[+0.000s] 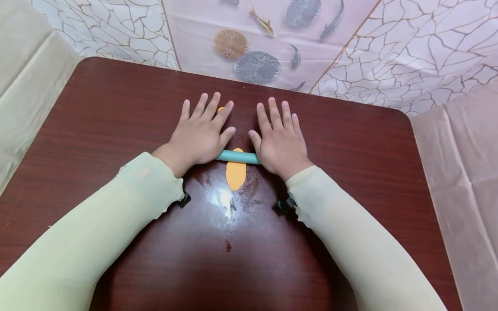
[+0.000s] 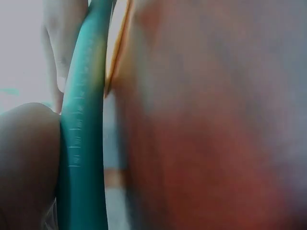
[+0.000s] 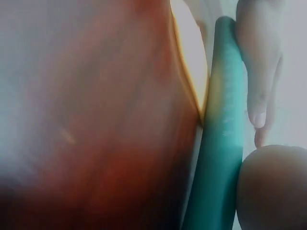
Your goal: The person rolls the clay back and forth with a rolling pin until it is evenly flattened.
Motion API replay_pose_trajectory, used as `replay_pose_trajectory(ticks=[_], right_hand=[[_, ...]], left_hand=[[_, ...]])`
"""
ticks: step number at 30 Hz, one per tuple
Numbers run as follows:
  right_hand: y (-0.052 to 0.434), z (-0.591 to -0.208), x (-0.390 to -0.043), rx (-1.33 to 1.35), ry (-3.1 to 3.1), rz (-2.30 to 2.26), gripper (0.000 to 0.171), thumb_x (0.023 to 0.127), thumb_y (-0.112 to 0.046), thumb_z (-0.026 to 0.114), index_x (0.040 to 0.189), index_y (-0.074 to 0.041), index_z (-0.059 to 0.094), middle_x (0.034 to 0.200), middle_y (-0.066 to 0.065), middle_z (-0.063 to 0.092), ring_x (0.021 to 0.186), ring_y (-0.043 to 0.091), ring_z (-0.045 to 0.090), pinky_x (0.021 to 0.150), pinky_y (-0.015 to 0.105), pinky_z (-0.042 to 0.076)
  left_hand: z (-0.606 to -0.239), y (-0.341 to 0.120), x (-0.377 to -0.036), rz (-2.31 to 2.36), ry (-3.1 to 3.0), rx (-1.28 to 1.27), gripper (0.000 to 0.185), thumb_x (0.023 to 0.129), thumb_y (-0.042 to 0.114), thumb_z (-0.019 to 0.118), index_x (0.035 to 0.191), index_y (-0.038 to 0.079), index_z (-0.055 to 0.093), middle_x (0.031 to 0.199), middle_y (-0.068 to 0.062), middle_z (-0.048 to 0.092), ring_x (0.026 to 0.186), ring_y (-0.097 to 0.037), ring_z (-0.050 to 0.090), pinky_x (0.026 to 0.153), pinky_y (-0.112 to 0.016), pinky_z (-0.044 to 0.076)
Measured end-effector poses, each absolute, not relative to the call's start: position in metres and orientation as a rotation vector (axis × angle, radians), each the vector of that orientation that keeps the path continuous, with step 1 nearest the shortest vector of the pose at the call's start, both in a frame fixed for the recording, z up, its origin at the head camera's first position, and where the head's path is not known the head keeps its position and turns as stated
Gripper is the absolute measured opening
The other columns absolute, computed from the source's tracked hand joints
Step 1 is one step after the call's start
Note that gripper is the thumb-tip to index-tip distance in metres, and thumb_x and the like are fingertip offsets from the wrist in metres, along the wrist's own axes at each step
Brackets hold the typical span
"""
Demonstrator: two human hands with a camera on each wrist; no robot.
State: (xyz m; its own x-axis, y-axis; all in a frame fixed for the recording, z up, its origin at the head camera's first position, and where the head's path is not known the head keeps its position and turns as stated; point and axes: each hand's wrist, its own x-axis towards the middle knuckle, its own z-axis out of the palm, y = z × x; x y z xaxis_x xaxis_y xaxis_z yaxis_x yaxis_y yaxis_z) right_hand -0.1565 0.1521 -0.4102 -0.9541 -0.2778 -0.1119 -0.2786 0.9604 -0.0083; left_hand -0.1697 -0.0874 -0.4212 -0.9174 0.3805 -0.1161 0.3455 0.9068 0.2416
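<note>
A teal rolling pin (image 1: 249,158) with a printed scale lies crosswise over a flattened strip of orange dough-like material (image 1: 235,176) on the table. My left hand (image 1: 197,134) rests over the pin's left part, fingers straight and spread, pointing away from me. Over its right part lies my right hand (image 1: 281,142), fingers likewise extended. The palms hide both ends of the pin in the head view. In the left wrist view the pin (image 2: 82,129) runs beside the palm; in the right wrist view the pin (image 3: 219,120) crosses close by the strip's edge (image 3: 192,57).
A small orange piece (image 1: 220,109) shows beside the left fingertips. The dark wood table (image 1: 350,207) has smears and a bright reflection near the strip. Patterned cloth (image 1: 249,43) hangs behind its far edge. A dark wrist camera (image 1: 285,205) sits under the right sleeve.
</note>
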Motion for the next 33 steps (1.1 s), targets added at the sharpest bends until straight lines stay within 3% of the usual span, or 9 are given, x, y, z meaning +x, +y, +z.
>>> replay_pose_trajectory(ticks=[9,17,33], right_hand=[[0.153,-0.408,-0.181,-0.354,2.989,0.083,0.074,0.12,-0.057,0.02,0.181,-0.027,-0.009,0.189,0.006,-0.018,0.177,0.039,-0.015,0.143,0.06,0.002],[0.151,-0.408,-0.19,-0.328,2.966,0.051,0.073,0.12,-0.059,0.018,0.18,-0.029,-0.011,0.188,0.003,-0.022,0.177,0.037,-0.018,0.143,0.059,0.002],[0.156,-0.412,-0.143,-0.561,2.994,-0.009,0.074,0.12,-0.059,0.025,0.182,-0.029,0.001,0.191,0.004,-0.011,0.177,0.035,-0.013,0.143,0.058,0.01]], left_hand=[[-0.416,-0.079,-0.201,0.258,2.915,0.487,0.073,0.118,0.062,0.02,0.183,0.032,0.002,0.188,-0.005,-0.021,0.177,-0.039,-0.016,0.137,-0.072,-0.014],[-0.414,-0.08,-0.208,0.256,2.884,0.433,0.072,0.119,0.06,0.02,0.183,0.032,0.003,0.188,-0.006,-0.021,0.176,-0.039,-0.018,0.136,-0.072,-0.016],[-0.417,-0.087,-0.163,0.311,2.888,0.591,0.072,0.119,0.061,0.028,0.183,0.03,0.017,0.19,-0.008,-0.012,0.177,-0.041,-0.012,0.137,-0.074,-0.007]])
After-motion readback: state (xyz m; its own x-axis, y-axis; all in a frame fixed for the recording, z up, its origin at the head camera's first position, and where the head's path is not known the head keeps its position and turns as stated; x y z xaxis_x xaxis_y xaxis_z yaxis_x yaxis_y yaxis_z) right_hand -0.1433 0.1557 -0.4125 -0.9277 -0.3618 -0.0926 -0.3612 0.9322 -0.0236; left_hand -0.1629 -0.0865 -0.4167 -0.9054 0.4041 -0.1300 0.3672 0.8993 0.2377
